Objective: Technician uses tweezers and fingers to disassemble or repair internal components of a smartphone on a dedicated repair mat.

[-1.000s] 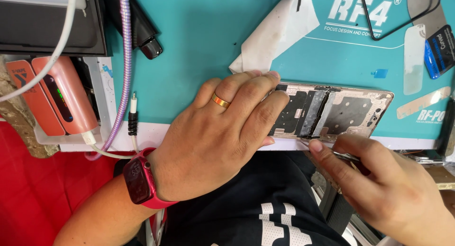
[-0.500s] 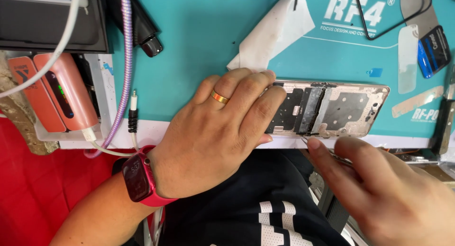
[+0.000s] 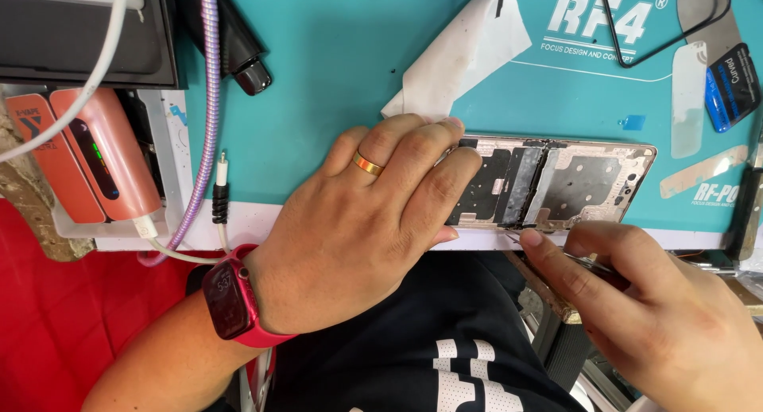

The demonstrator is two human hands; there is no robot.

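An opened phone [image 3: 572,181] with its back off lies face down on a teal work mat [image 3: 334,70], its metal frame and inner shields showing. My left hand [image 3: 358,221], with a gold ring and a red wrist watch, lies flat over the phone's left end and pins it to the mat. My right hand [image 3: 660,317] pinches thin metal tweezers [image 3: 592,261], whose tip meets the phone's near edge around the middle.
A white cloth [image 3: 461,54] lies behind the phone. Plastic pry tools [image 3: 687,98] and a blue-tipped tool [image 3: 731,86] rest at the right. A coral power bank [image 3: 87,154] with a white cable, a purple braided cable [image 3: 208,102] and a black handle [image 3: 238,46] sit left.
My right hand has shifted slightly along the phone's near edge with the tweezers. My left hand keeps pressing on the phone.
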